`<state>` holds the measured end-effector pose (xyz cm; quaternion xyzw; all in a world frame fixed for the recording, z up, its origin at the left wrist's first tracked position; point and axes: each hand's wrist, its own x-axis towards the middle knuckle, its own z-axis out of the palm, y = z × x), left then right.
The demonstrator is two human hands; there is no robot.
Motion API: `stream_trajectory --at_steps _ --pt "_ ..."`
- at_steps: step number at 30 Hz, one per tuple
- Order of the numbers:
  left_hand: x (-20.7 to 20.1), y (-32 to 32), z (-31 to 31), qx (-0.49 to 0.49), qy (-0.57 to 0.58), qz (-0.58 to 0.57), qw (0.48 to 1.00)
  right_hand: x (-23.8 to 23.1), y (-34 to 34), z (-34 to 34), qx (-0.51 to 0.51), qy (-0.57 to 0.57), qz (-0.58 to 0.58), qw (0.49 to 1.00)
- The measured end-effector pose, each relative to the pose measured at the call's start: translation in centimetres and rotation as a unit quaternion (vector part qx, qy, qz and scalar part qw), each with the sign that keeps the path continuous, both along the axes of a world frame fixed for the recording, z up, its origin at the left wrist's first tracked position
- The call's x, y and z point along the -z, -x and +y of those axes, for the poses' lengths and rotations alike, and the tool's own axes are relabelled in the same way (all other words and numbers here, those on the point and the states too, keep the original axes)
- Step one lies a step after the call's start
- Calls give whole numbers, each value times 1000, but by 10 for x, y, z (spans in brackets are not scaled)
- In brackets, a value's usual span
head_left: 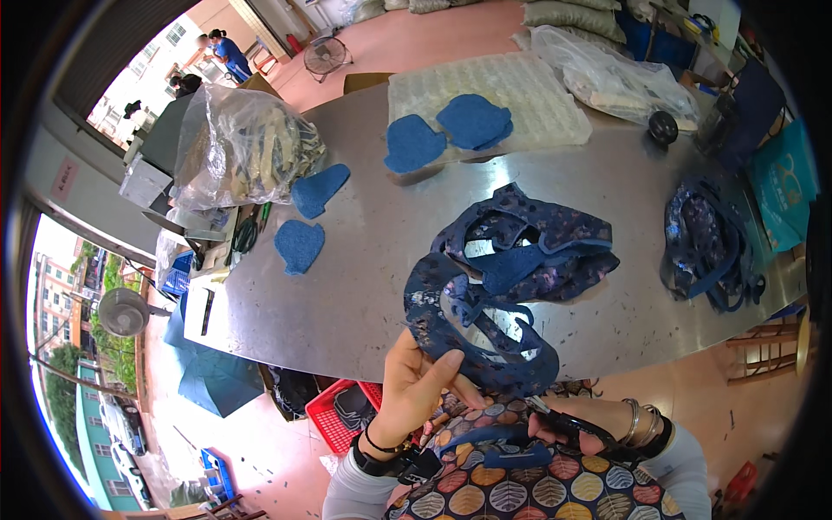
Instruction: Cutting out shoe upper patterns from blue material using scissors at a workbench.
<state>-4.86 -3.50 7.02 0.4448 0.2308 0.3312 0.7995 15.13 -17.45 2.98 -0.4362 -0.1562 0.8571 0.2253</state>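
My left hand (418,386) pinches the near edge of a navy patterned fabric piece (431,316), a curved padded band with straps, at the table's front edge. Its far part, a folded flap with blue lining, spreads over the metal table (364,243). Close to my body, my right hand (582,431) is closed around black-handled scissors (568,422), their tip near the fabric's lower end; the blades are mostly hidden. A blue strip (517,457) lies across my leaf-print apron (563,485).
Blue cloth pieces (414,143) rest on and beside a pale padded sheet (494,91). A second navy fabric bundle (706,243) lies at the right. Plastic bags (247,147) of material stand at the far left, and a red basket (334,416) sits below the table.
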Motion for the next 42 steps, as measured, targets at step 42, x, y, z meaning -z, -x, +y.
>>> stream_trajectory --at_steps 42 --pt "3 -17 -13 -13 43 -71 996 -6 -6 1 -86 -373 -150 911"
